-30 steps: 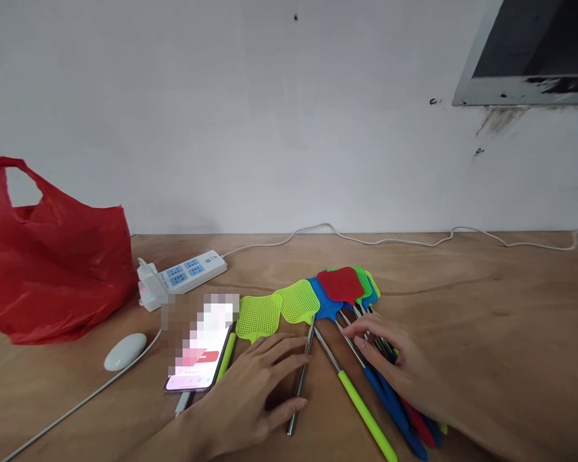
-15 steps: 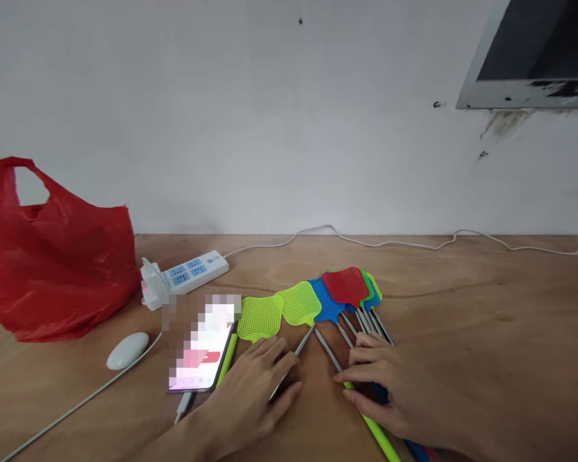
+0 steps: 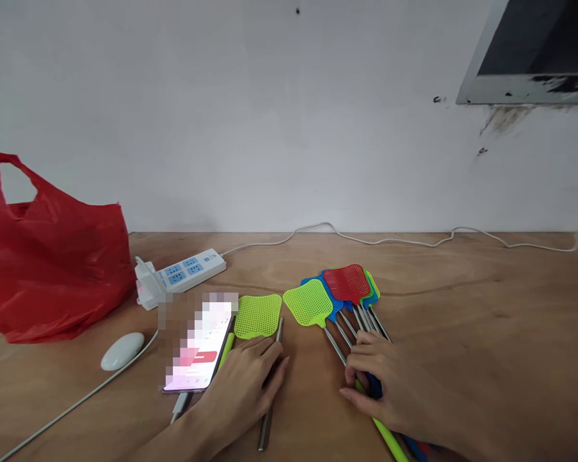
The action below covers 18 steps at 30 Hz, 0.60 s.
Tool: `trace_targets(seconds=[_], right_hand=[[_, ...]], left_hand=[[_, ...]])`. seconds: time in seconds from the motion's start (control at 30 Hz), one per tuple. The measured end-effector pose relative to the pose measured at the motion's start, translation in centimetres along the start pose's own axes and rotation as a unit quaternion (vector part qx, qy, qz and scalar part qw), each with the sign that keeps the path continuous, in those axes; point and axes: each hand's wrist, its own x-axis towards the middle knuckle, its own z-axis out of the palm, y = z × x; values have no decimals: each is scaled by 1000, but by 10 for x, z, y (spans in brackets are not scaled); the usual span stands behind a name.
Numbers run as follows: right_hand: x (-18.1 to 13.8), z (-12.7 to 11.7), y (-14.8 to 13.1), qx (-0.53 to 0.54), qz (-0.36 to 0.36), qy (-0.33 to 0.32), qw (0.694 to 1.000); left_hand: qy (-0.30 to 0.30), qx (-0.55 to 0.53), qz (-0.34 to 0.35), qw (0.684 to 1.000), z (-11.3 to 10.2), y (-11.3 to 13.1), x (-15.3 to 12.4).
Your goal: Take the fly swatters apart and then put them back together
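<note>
Tabletop (image 3: 313, 398) separates left hand (image 3: 245, 385) and metal rod (image 3: 266, 428) from right hand (image 3: 385, 378) and swatters (image 3: 347, 283).

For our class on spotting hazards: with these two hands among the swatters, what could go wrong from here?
The metal rod by the left hand looks round and might roll if nudged.

The left hand's forearm lies close to the phone and its cable, so a sideways move could knock or tug them.

The red swatter rests over other swatter heads; a push from the right hand among the shafts might make it slide.
</note>
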Motion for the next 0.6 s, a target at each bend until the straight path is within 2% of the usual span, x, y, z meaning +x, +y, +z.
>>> trace_targets(seconds=[0.37,0.6], right_hand=[[0,-8,-6,-8,-2,-13,1000],[1,-4,-5,-3,2,29,1000]], left_hand=[[3,-5,11,1000,-1,-1,1],[-4,-3,9,1000,-4,0,2]])
